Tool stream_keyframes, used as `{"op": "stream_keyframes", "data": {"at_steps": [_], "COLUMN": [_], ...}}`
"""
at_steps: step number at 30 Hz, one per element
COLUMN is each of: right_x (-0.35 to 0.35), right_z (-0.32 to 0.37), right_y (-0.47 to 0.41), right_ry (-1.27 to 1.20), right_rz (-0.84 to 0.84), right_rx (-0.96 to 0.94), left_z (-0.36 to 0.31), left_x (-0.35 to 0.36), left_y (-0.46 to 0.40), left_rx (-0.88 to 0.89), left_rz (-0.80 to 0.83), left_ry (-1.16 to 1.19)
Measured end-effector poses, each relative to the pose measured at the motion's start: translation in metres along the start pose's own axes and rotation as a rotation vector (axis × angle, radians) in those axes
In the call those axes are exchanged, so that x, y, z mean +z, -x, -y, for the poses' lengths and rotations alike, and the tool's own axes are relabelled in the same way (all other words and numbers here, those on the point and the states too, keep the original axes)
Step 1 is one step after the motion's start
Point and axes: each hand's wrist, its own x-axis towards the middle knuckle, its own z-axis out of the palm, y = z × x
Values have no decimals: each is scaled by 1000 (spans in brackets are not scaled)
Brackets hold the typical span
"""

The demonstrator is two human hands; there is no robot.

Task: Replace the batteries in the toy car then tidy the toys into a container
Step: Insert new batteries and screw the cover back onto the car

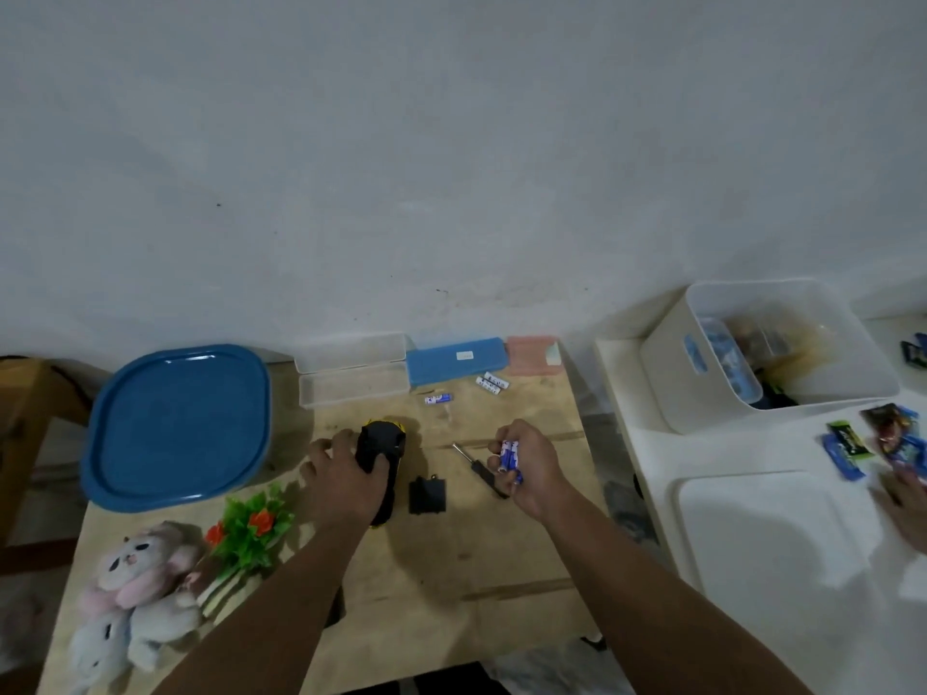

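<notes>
The toy car (383, 466) lies belly-up on the wooden bench (451, 559), its black underside facing the camera and yellow body showing at the edges. The left hand (341, 474) is clamped over its side and pins it down. Just right of it lies the black battery cover (427, 494), off the car, and beyond that the screwdriver (479, 471). The right hand (526, 459) is curled round a bunch of blue-and-white batteries (509, 456), held clear above the bench. More loose batteries (491, 383) lie farther back, near the blue case (454, 361).

The step in hand looks like loading cells into the open bay. It would go best one cell at a time: shift a single battery to the fingertips, match its flat end to the spring, and press until it sits level. The left hand should hold the car steady and flat so nothing rolls. Keeping the held cells apart from the ones at the back avoids mixing old with new
</notes>
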Motion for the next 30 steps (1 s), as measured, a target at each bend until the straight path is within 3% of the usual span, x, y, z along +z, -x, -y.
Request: {"op": "stream_keyframes", "data": {"at_steps": [2, 5, 11, 14, 20, 25, 30], "right_x": [-8, -29, -70, -74, -58, -56, -54], "right_z": [12, 38, 102, 123, 139, 138, 142], "right_y": [-2, -14, -82, -111, -148, -163, -160], "right_ry": [95, 382, 1238, 1554, 1976, 2105, 2195], "right_rz": [-20, -75, -295, -279, -220, -212, -132], "right_rx": [-36, -202, -681, -783, -841, -923, -890], "left_z": [-20, -73, -167, -195, -221, -221, -226], "left_x": [-6, -2, 52, 82, 113, 127, 130], "left_y": [11, 8, -39, -59, -88, -110, -118], "left_rx": [222, 460, 692, 756, 859, 974, 1055], "left_rz": [-93, -84, 51, 73, 71, 5, -11], "left_ry": [-96, -111, -268, -388, -569, -579, -560]}}
